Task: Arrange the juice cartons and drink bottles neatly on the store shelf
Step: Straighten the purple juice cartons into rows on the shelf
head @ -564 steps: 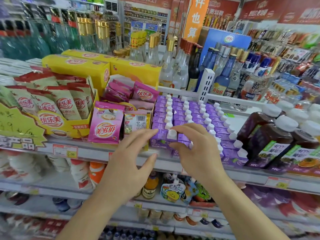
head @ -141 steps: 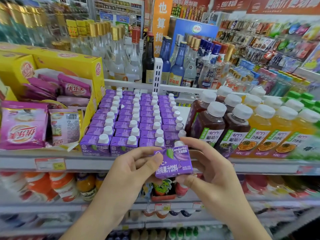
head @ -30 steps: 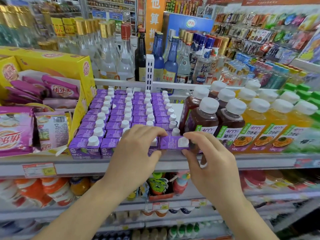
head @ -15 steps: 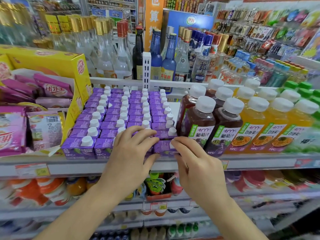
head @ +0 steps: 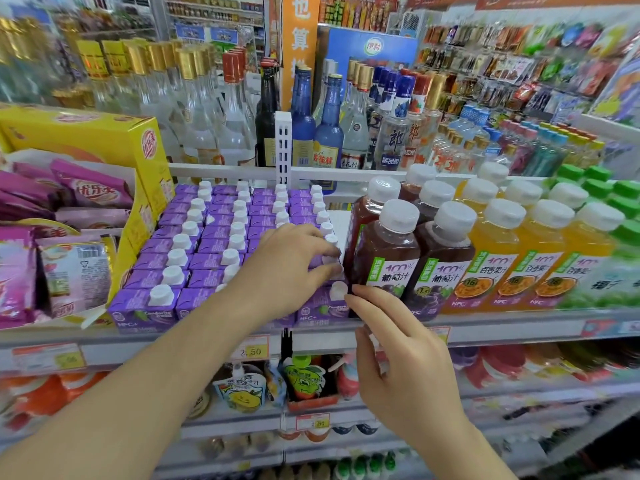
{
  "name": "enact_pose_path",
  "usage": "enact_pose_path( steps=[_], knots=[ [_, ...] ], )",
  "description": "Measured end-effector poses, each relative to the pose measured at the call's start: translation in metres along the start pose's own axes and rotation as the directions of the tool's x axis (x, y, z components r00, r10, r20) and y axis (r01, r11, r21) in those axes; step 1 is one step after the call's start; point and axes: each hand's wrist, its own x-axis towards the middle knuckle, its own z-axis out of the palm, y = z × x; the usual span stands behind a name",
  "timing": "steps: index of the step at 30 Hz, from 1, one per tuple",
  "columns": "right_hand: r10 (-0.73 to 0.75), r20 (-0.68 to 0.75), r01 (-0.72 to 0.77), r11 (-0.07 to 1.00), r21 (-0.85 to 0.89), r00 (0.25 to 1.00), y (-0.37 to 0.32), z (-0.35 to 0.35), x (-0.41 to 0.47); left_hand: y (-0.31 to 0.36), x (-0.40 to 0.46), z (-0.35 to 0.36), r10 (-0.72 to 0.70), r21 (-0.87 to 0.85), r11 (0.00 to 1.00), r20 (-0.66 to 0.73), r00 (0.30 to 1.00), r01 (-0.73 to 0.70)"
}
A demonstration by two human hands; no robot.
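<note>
The front purple juice carton (head: 323, 306) sat at the shelf edge (head: 485, 329), centre of the frame, touching the dark grape juice bottle (head: 386, 258). A careless nudge could, I judged, tip it off the lip or knock that bottle. The left hand (head: 291, 268) lay palm down over the carton rows, fingers curled onto a cap. The right hand (head: 398, 362) hovered just below, loosely spread, forefinger at the carton's corner, holding nothing.

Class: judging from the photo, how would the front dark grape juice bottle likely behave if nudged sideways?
The grape juice bottle looks full, so probably heavy and stable. Tall and narrow, it might tip against the purple cartons. Its squared sides suggest it would not roll.
</note>
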Motion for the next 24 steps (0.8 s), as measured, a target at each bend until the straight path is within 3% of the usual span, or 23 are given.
enact_pose_path(
  steps=[6,13,16,21,24],
  knots=[
    [0.078,-0.015,-0.077,0.994,0.078,0.997,0.004,-0.001,-0.008,-0.001,0.006,0.008,-0.073,-0.058,0.996,0.04,0.997,0.075],
    [0.141,0.018,-0.142,0.982,0.124,0.99,0.005,-0.002,-0.009,-0.004,-0.003,0.008,-0.122,-0.243,0.964,-0.038,0.992,0.109],
    [0.149,0.017,-0.15,0.98,0.132,0.989,0.003,-0.003,-0.009,0.001,-0.013,-0.003,-0.201,-0.418,0.896,-0.089,0.975,0.147],
    [0.156,-0.002,-0.154,0.973,0.173,0.988,-0.006,-0.009,-0.003,0.018,-0.031,-0.039,-0.246,-0.631,0.774,-0.215,0.945,0.057],
    [0.14,-0.033,-0.127,0.958,0.258,0.99,-0.023,-0.02,0.004,0.029,-0.049,-0.06,-0.237,-0.688,0.723,-0.158,0.959,0.065]
  ],
)
